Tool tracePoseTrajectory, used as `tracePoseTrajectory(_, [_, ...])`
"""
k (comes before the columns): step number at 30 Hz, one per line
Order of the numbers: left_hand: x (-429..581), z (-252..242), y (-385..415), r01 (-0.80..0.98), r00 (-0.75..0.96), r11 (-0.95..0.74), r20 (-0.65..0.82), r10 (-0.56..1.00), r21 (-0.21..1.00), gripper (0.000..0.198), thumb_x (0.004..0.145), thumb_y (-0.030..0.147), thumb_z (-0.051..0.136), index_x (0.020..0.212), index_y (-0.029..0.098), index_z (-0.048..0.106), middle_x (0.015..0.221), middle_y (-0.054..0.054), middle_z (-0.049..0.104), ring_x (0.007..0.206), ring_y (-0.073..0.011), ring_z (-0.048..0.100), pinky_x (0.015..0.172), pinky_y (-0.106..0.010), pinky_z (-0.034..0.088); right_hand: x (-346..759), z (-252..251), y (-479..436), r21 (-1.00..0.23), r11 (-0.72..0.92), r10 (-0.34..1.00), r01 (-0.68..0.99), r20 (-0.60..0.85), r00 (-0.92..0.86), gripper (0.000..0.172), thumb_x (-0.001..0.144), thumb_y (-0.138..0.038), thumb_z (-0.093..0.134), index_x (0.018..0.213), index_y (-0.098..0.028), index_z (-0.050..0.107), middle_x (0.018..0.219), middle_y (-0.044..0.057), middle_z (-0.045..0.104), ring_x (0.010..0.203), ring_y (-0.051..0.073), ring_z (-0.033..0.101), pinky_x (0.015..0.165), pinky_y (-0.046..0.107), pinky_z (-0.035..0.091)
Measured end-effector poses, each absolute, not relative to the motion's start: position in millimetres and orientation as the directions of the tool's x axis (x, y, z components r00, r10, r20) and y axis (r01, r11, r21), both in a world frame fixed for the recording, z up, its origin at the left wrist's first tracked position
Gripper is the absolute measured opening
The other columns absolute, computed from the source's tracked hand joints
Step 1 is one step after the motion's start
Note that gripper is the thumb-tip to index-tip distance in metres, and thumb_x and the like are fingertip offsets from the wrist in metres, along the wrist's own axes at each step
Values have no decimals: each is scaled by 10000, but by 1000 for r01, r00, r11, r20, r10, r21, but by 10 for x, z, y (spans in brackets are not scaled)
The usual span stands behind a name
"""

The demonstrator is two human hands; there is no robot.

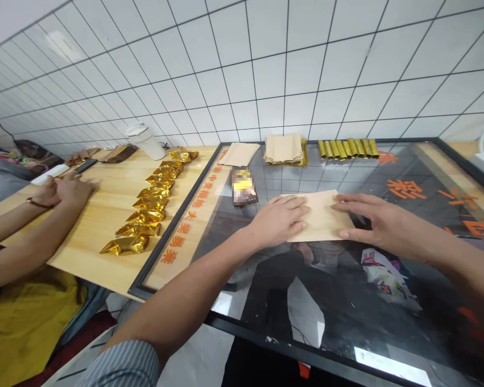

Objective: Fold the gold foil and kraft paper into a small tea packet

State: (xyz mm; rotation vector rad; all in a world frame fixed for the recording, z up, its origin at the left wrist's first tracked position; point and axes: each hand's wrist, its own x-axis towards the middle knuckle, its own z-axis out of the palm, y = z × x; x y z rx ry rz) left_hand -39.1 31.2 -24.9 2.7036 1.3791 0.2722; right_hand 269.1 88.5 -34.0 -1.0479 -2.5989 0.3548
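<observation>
A flat brown paper sheet (321,216) lies on the glass-topped table (347,301). My left hand (280,219) rests palm-down on its left part, fingers together and stretched out. On its right edge lies my right hand (373,221), fingers spread and pressing the paper flat. Neither hand grips anything.
A phone (243,186) lies left of the paper. At the back are a stack of brown paper (283,148), one loose sheet (237,154) and a row of gold rolls (348,148). Gold foil packets (147,216) line the wooden board (100,215). Another person's hands (66,189) rest at left near a white cup (145,141).
</observation>
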Motion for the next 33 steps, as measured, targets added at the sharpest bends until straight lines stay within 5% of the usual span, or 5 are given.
tracePoseTrajectory(4, [-271, -189, 202, 873, 477, -486, 141, 868, 37, 417, 1147, 491, 458, 1335, 209, 700, 1358, -110, 696, 1244, -289, 637, 1012, -432, 493, 2552, -162, 779, -357, 673, 739, 647, 356, -572, 428, 1045, -532, 622, 1371, -277, 734, 1489, 102, 703, 1273, 355, 716, 1073, 516, 591])
tracePoseTrajectory(9, [-156, -174, 157, 873, 487, -487, 131, 863, -37, 265, 1109, 188, 477, 1121, 199, 742, 1067, -77, 675, 1030, -255, 634, 827, -394, 473, 2303, -102, 621, -317, 704, 700, 635, 461, -545, 227, 1079, -374, 575, 1104, -252, 765, 1146, 74, 808, 1003, 285, 768, 870, 429, 593])
tracePoseTrajectory(15, [-221, -279, 177, 844, 522, -533, 141, 841, 52, 313, 1145, 255, 434, 1166, 217, 743, 1152, -72, 709, 1093, -249, 643, 908, -389, 508, 2116, -281, 490, -255, 746, 664, 615, 348, -661, 228, 1088, -302, 523, 1056, -257, 745, 1056, 58, 777, 920, 261, 748, 754, 387, 552])
tracePoseTrajectory(22, [-344, -381, 242, 725, 648, -649, 89, 756, 230, 458, 1160, 228, 327, 1551, 215, 565, 1744, -42, 474, 1615, -171, 406, 1310, -343, 305, 2167, -314, 502, -206, 737, 675, 644, 278, -683, 275, 1096, -369, 507, 1192, -248, 735, 1153, 93, 766, 991, 292, 758, 858, 440, 599])
tracePoseTrajectory(33, [-185, -284, 80, 871, 481, -490, 166, 861, 18, 325, 1146, 308, 438, 1291, 174, 695, 1349, -106, 705, 1224, -278, 638, 1014, -435, 497, 2150, -244, 476, -158, 663, 721, 732, 396, -568, 373, 1122, -385, 430, 1112, -268, 783, 1207, 96, 805, 1031, 342, 769, 836, 510, 610])
